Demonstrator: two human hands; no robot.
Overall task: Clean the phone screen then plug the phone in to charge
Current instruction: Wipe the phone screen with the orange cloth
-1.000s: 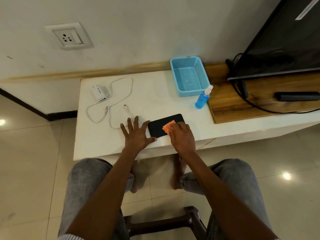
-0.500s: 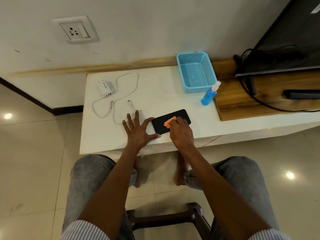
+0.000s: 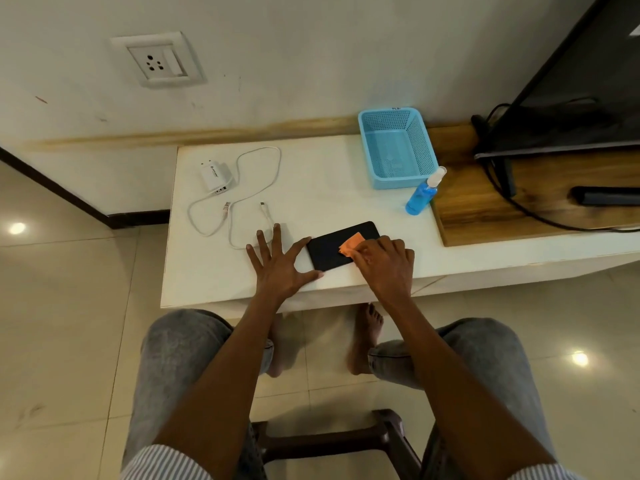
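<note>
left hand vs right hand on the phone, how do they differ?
The left hand lies flat with fingers spread, its thumb against the near left edge of the phone; the right hand is curled. The left hand holds nothing; the right hand pinches an orange cloth on the screen. Both rest on the white table at the phone.

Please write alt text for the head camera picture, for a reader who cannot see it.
A seated person's right hand wipes a black phone with an orange cloth on a white table, while the left hand lies flat, steadying the phone's edge. A white charger with its cable, a blue basket and a spray bottle lie behind.
</note>
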